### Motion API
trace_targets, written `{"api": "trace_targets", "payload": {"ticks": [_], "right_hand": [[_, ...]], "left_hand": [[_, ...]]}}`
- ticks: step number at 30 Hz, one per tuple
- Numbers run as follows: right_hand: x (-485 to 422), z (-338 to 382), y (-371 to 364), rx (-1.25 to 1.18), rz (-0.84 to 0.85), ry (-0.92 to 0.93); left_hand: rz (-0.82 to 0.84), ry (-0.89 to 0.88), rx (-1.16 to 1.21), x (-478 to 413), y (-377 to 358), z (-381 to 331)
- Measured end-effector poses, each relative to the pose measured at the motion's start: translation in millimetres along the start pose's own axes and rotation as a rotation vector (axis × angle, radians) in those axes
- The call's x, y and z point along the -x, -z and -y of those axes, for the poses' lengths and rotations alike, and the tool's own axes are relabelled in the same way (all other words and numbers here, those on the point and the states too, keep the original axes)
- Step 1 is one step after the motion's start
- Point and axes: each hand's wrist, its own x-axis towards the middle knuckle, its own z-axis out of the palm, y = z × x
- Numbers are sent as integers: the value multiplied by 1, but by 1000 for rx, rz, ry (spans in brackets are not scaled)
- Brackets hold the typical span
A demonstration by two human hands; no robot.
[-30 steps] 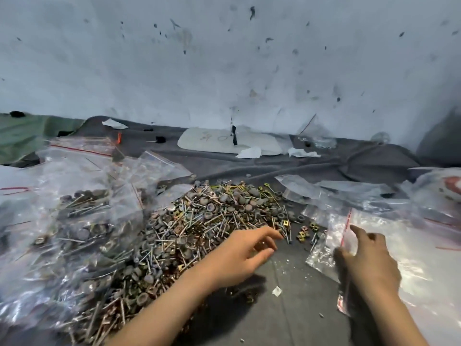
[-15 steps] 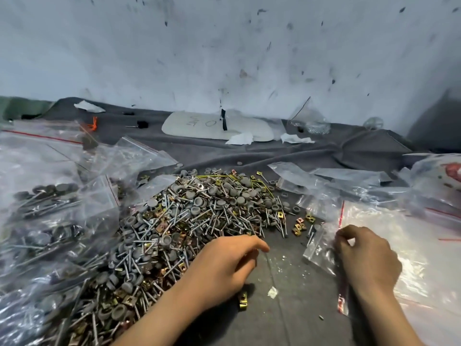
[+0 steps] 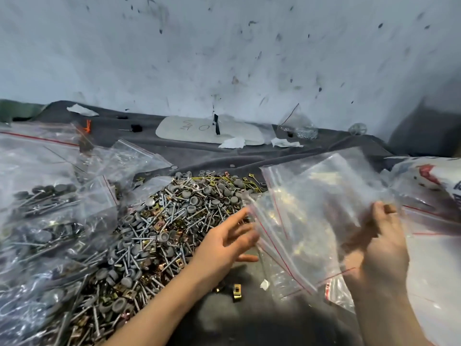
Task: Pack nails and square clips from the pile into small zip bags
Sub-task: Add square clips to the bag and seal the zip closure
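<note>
A big pile of grey-capped nails and brass square clips (image 3: 159,228) covers the dark cloth at centre left. My right hand (image 3: 381,248) holds up a bunch of small clear zip bags (image 3: 309,216) with red seal lines, lifted off the table to the right of the pile. My left hand (image 3: 224,243) reaches toward the bags' left edge with fingers spread and blurred; whether it touches them is unclear. Two loose brass clips (image 3: 235,290) lie on the cloth near my left wrist.
Filled zip bags of nails (image 3: 47,221) are heaped on the left. More plastic bags (image 3: 434,191) lie at the right. A white oval board (image 3: 209,131), paper scraps and a small bag sit at the back against the speckled wall.
My right hand has lifted the bunch of zip bags off the table. My left hand has left the pile edge and moved right toward the bags.
</note>
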Motion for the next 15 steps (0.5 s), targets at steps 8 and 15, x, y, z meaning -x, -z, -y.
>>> {"api": "trace_targets", "payload": {"ticks": [8,15], "right_hand": [[-1,-37,22,266,85,-342],[18,-60,35,364,238,-578]], "left_hand": [[-151,78,63,-1,4,-5],[-183,75,-22,-4,3,-1]]}}
